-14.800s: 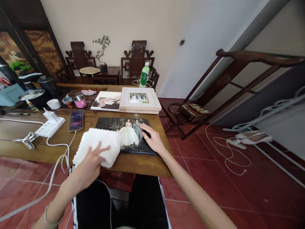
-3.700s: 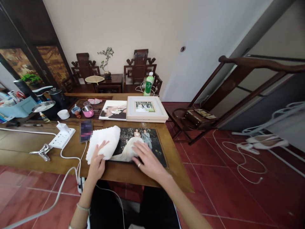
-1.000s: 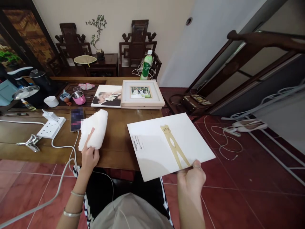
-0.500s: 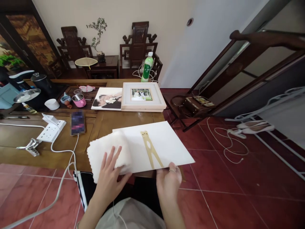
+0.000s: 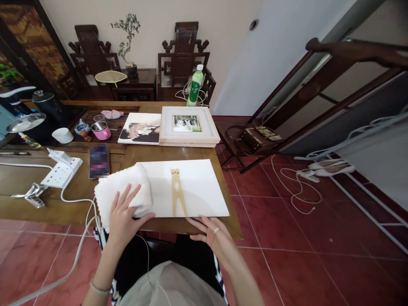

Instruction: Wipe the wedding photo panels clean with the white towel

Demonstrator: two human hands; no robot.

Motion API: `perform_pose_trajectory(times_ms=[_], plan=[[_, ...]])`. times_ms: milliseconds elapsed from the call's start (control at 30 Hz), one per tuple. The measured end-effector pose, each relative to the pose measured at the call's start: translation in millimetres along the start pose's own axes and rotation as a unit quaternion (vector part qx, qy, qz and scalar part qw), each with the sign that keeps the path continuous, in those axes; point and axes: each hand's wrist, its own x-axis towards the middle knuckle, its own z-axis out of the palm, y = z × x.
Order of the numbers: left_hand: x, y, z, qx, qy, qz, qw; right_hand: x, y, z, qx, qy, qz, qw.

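Observation:
A photo panel (image 5: 197, 191) lies face down on the wooden table (image 5: 38, 204), its white back up with a tan stand strip (image 5: 177, 193) down the middle. My left hand (image 5: 123, 214) lies flat with spread fingers on a folded white towel (image 5: 123, 191) that covers the panel's left end. My right hand (image 5: 212, 233) rests at the panel's near edge, fingers stretched out along it, a ring on one finger.
Behind the panel lie a framed photo (image 5: 188, 126) and an unframed print (image 5: 140, 128). To the left are a phone (image 5: 98, 160), a power strip (image 5: 61, 172) with cables, a pink cup (image 5: 100, 130) and a kettle (image 5: 47, 104). A green bottle (image 5: 194, 87) stands at the back.
The panel, wiped face up earlier, was turned over and has now been laid flat on the table. My left hand has brought the towel onto its white back; my right hand has let go.

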Motion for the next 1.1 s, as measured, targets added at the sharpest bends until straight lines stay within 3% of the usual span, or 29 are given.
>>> perform_pose_trajectory(times_ms=[333,567,933,1100], plan=[[13.1,-10.5,6.6,0.005,0.019,-0.046,0.999,-0.4,-24.7,1.9,0.123,-0.097,0.132,0.979],[19.7,-21.6,7.6,0.014,-0.002,-0.053,0.999,-1.4,-40.3,16.1,0.163,-0.107,0.186,0.963],[26.9,-33.8,8.7,0.009,-0.021,-0.042,0.999,8.3,-33.7,12.0,0.15,-0.083,0.16,0.972],[27.3,-33.8,8.6,0.009,-0.024,-0.048,0.999,-0.9,-24.1,12.4,0.115,-0.11,0.103,0.982]])
